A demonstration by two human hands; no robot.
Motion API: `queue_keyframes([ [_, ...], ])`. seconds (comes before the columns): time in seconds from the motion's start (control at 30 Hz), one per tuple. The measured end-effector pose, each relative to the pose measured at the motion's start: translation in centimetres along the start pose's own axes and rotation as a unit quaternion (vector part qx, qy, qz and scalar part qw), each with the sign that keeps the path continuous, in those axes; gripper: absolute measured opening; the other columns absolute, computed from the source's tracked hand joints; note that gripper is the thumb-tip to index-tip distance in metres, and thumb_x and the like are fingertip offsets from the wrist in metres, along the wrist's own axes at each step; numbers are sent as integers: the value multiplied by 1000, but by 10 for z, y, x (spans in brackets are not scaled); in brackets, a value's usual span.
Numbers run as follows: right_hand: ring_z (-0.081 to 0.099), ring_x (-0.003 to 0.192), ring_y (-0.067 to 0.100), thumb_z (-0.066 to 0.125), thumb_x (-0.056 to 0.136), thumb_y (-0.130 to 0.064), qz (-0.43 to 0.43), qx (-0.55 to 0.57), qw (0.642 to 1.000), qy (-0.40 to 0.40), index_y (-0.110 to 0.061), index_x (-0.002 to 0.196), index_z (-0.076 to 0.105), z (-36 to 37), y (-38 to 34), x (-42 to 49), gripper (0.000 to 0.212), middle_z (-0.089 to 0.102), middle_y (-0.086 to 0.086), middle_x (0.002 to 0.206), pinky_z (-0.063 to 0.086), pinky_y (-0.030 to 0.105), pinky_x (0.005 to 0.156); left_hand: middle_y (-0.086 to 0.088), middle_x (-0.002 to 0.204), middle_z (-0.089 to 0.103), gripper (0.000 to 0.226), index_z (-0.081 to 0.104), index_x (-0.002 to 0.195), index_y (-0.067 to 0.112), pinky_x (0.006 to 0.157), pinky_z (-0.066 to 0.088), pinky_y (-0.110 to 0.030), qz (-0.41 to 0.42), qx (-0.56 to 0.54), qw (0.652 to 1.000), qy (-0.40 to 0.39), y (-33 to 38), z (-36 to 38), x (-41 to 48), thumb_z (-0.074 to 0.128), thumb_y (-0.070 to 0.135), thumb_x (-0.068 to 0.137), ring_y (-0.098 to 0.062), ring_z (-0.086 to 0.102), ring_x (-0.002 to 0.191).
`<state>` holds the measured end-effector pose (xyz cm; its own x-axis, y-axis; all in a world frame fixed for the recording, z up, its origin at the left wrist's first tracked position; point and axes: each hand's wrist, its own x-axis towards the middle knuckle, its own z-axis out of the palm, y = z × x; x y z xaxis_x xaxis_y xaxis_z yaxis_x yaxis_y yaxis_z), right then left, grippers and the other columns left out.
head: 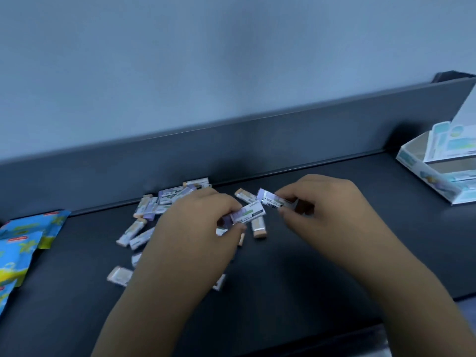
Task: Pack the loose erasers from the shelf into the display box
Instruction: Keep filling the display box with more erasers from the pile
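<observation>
Pale blue-grey wall [231, 60] fills the far half of the view.

Dark shelf [309, 266] runs left to right, with a raised dark back panel [231, 145] along its far edge.

Two bare forearms come in from the near edge. The left hand [195, 228] and right hand [332, 210] meet over the middle of the shelf. The left forearm lies over the near part of the eraser scatter and hides several pieces.

Display box [422, 176]: far right on the shelf, white with teal print, open-topped, flap standing up at its back, partly cut off by the right edge. It sits well apart from both hands. I cannot tell what is inside it.

Bright blue and yellow packets [23, 243]: heaped at the left edge, near the scatter but not touching it.

Loose erasers [154, 204]: strewn left of centre from the back panel towards the near side, lying at all angles, some overlapping. One tan-ended eraser [258, 228] lies flat directly under the hands. Another [119, 275] sits alone at the near left.

Logo-side eraser [248, 213]: pinched between the left thumb and fingertips, tilted, lifted off the shelf.

Barcode-side eraser [273, 200]: pinched in the right fingertips, just beside the first, their ends close or touching. Blur prevents telling which.
</observation>
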<state>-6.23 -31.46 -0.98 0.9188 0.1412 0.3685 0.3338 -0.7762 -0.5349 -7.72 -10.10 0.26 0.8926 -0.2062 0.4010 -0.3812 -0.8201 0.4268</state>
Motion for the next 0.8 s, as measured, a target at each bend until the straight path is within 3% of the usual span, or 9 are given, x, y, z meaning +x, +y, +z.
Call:
queue_keyframes([
  [0.13, 57, 77, 10, 66, 91, -17, -30, -8, 999, 30, -24, 94, 73, -34, 51, -8, 11, 61, -7, 81, 50, 38, 71, 14, 82, 63, 10, 72, 87, 31, 75, 48, -27, 12, -19, 1000, 9, 42, 31, 13, 70, 26, 78, -4, 60, 81],
  [0.27, 58, 80, 11, 66, 93, -16, -49, -9, 999, 13, -24, 102, 74, -68, 93, -14, 14, 62, -7, 86, 51, 37, 74, 14, 83, 65, 14, 72, 89, 31, 74, 43, -17, 9, -17, 1000, 14, 85, 60, 23, 66, 29, 77, -5, 59, 80],
  [0.4, 56, 82, 10, 67, 92, -15, -59, -17, 998, 10, -24, 104, 73, -96, 124, -20, 15, 63, -7, 92, 49, 32, 76, 13, 85, 65, 16, 73, 91, 30, 74, 52, -36, -6, -25, 999, 28, 120, 85, 24, 68, 28, 77, -8, 61, 82],
  [0.67, 55, 87, 4, 63, 95, -19, -30, 0, 999, -12, -30, 107, 71, -126, 161, -23, 17, 61, -13, 94, 40, 12, 76, 14, 84, 64, 16, 74, 90, 30, 74, 52, -37, -1, -52, 999, -10, 162, 117, 34, 79, 21, 78, -7, 61, 81],
  [0.8, 54, 89, 3, 63, 95, -18, -22, -2, 1000, 11, -27, 105, 71, -137, 169, -20, 16, 62, -13, 94, 39, 11, 77, 14, 85, 64, 14, 73, 90, 31, 75, 52, -37, 11, -67, 997, -19, 172, 126, 48, 76, 24, 78, -7, 62, 82],
])
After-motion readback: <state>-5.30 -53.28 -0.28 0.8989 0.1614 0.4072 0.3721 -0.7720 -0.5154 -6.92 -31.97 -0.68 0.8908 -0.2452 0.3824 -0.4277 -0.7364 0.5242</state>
